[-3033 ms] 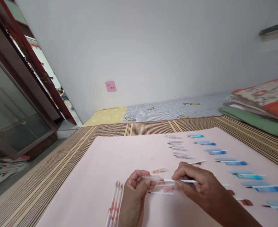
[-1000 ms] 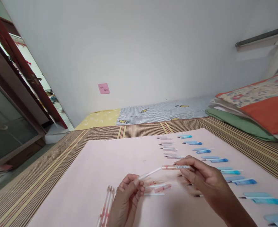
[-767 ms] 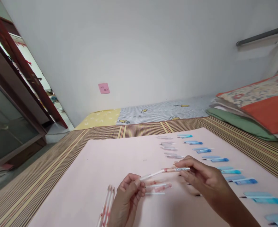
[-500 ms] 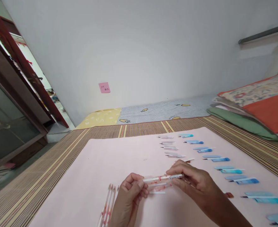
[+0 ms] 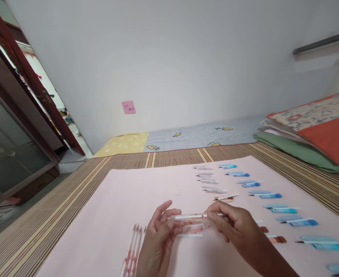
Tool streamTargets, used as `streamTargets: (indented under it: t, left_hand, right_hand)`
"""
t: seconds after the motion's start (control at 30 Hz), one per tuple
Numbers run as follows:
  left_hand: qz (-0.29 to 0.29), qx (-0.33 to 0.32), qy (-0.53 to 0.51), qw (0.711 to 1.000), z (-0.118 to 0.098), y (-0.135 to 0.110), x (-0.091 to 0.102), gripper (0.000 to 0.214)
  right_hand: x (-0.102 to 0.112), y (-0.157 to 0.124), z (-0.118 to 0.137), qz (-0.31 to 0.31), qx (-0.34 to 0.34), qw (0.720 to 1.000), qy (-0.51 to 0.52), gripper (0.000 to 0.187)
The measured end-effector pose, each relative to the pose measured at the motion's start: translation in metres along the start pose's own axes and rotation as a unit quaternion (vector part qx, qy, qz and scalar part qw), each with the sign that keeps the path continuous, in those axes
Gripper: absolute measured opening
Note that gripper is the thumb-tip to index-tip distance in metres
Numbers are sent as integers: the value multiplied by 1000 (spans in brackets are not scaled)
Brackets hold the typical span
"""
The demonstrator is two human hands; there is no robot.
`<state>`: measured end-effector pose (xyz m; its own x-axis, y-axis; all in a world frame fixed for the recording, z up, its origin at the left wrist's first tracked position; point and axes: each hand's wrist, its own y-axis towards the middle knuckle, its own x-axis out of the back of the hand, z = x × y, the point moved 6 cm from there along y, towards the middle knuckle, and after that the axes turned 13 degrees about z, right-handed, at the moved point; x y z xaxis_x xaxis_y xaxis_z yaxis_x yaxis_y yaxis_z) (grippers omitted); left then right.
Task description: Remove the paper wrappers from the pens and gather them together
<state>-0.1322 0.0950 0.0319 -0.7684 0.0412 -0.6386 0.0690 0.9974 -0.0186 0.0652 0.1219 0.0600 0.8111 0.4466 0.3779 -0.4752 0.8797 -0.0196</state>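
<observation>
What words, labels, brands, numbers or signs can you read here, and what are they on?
Pink note on the wall: two bits of dark handwriting, too small to read surely.
Pen held in the right hand: no lettering legible.
No other text can be read.

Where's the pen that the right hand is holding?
The pen is low and just right of middle in the head view, over the pink sheet, between the right hand and the left hand.
</observation>
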Motion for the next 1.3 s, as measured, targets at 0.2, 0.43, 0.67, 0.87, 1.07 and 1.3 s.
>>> streamTargets:
  t: [0.2, 0.43, 0.67, 0.87, 1.07, 1.3]
  left_hand:
    - [4, 31, 8, 999, 8, 2, 9, 21]
    - [10, -14, -61, 998, -2, -1, 3, 53]
    - [12, 34, -1, 999, 8, 2, 4, 21]
    - [12, -11, -39, 999, -2, -2, 0, 54]
    - [-8, 29, -2, 1000, 7, 2, 6, 21]
    - [3, -43, -35, 998, -6, -2, -4, 54]
  right_hand:
    - [-2, 0, 10, -11, 26, 999, -23, 36]
    - [-7, 0, 10, -5, 13, 1000, -1, 38]
    - [-10, 2, 18, -25, 43, 998, -41, 34]
    - [-12, 1, 22, -29, 24, 999, 5, 37]
    - [-16, 2, 25, -42, 43, 998, -1, 34]
    - [-19, 3, 19, -50, 3, 995, 83, 39]
